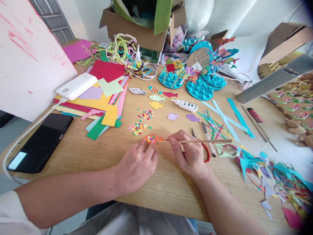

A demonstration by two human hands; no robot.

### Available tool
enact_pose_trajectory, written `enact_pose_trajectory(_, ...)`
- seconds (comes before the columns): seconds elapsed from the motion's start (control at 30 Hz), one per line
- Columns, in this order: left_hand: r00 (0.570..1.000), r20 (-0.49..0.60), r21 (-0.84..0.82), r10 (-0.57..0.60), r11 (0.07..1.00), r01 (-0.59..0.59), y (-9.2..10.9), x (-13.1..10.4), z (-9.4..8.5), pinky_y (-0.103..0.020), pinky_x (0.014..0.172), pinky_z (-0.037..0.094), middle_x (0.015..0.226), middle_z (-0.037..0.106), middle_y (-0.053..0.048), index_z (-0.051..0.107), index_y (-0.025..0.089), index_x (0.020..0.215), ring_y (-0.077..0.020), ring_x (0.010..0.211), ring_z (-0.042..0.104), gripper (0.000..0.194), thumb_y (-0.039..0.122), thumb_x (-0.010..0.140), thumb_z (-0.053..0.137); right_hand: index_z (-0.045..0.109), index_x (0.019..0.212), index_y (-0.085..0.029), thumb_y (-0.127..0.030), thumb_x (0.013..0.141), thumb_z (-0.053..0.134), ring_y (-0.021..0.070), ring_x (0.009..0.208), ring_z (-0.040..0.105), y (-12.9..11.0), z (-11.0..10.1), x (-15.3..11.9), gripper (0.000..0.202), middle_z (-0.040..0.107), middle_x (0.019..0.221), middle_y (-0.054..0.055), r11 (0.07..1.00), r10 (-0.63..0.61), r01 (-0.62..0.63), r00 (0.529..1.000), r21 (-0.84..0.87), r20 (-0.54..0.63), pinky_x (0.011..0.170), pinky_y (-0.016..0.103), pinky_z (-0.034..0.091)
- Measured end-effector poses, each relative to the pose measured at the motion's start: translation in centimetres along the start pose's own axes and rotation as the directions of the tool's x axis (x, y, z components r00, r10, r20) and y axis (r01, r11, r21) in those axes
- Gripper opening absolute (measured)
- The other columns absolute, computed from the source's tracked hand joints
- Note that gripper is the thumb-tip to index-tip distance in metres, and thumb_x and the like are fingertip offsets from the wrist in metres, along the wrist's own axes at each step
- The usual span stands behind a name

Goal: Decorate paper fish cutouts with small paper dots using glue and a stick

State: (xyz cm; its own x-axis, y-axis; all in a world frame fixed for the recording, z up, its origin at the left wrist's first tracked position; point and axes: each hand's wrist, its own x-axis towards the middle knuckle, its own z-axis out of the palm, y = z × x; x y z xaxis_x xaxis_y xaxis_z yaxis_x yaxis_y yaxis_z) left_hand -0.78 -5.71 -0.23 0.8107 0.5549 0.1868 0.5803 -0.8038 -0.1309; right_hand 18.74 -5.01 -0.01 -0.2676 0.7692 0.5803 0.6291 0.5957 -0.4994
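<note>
Table (171,195) is bearing everything. Right hand (189,151) is pinching stick (205,141), its tip touching orange fish (153,139). Left hand (138,163) is pressing fish with fingertips; thumb-finger gap, cannot tell. Dots (137,128) are lying just beyond fish.

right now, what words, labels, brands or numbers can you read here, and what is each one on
No text reads clearly.
White glue bottle: dark label print, too small to read.
Round cardboard piece: printed characters, too blurred.
White sticker: marks too small.
White power bank: faint mark, unreadable.
</note>
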Motion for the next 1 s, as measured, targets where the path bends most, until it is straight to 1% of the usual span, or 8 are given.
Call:
enact_pose_trajectory(0.13,1.000,0.008,-0.018,-0.006,1.000,0.006,-0.09,0.14,-0.08,-0.041,0.079,0.053,0.108,0.067,-0.018,0.066,0.006,0.105,-0.0312,0.104,0.063,0.024,0.012,0.089,0.049,0.056,0.086,-0.021,-0.011,0.091,0.049,0.0160,0.065,0.060,-0.01,0.02,0.04,0.014,0.065,0.073,0.003,1.000,0.000,0.000,1.000,0.003,-0.002,0.059,0.029,0.046)
enact_pose_trajectory(0.27,0.998,0.055,-0.071,0.004,0.997,0.000,-0.36,0.42,-0.39,-0.039,0.077,0.050,0.109,0.065,-0.015,0.065,0.009,0.107,-0.0275,0.098,0.060,0.025,0.014,0.090,0.047,0.056,0.085,-0.021,-0.013,0.092,0.048,0.0157,0.064,0.060,-0.01,0.03,0.10,0.014,0.065,0.073,0.003,1.000,0.015,-0.015,1.000,-0.002,-0.007,0.060,0.029,0.046)
enact_pose_trajectory(0.37,0.997,0.081,-0.104,-0.002,0.994,0.010,-0.47,0.58,-0.57,-0.039,0.076,0.049,0.108,0.064,-0.013,0.063,0.009,0.111,-0.0266,0.094,0.058,0.027,0.017,0.089,0.049,0.056,0.085,-0.021,-0.014,0.093,0.048,0.0155,0.064,0.059,0.06,0.02,0.08,0.014,0.064,0.072,0.003,1.000,0.028,-0.028,1.000,-0.004,-0.010,0.059,0.029,0.046)
enact_pose_trajectory(0.57,0.998,0.056,-0.119,-0.035,0.992,0.042,-0.42,0.69,-0.46,-0.040,0.084,0.046,0.113,0.060,-0.017,0.060,0.005,0.119,-0.0285,0.102,0.053,0.039,0.026,0.087,0.054,0.056,0.085,-0.021,-0.013,0.093,0.048,0.0152,0.064,0.058,0.14,-0.03,0.04,0.014,0.063,0.071,0.003,0.999,0.035,-0.035,0.999,0.013,-0.010,0.060,0.029,0.045)
enact_pose_trajectory(0.63,0.998,0.050,-0.121,-0.047,0.991,0.053,-0.43,0.72,-0.41,-0.041,0.085,0.046,0.110,0.060,-0.016,0.060,0.005,0.119,-0.0285,0.102,0.053,0.040,0.028,0.086,0.056,0.055,0.085,-0.021,-0.012,0.093,0.048,0.0151,0.064,0.058,0.12,-0.02,0.01,0.014,0.062,0.071,0.003,0.999,0.034,-0.034,0.999,0.020,-0.012,0.059,0.029,0.045)
enact_pose_trajectory(0.77,0.997,0.068,-0.135,-0.048,0.989,0.057,-0.49,0.82,-0.37,-0.041,0.082,0.046,0.100,0.060,-0.014,0.062,0.007,0.117,-0.0283,0.098,0.053,0.038,0.027,0.086,0.056,0.055,0.085,-0.021,-0.010,0.092,0.049,0.0149,0.064,0.057,0.06,-0.01,-0.01,0.015,0.062,0.072,0.002,0.999,0.033,-0.033,0.999,0.030,-0.008,0.060,0.029,0.044)
enact_pose_trajectory(1.0,0.996,0.076,-0.146,-0.057,0.987,0.067,-0.55,0.78,-0.16,-0.041,0.082,0.046,0.097,0.059,-0.013,0.061,0.005,0.118,-0.0283,0.096,0.053,0.039,0.023,0.084,0.054,0.055,0.082,-0.020,-0.011,0.092,0.049,0.0151,0.064,0.058,0.15,-0.04,0.20,0.015,0.063,0.071,0.003,0.999,0.025,-0.025,0.999,0.022,-0.020,0.060,0.028,0.045)
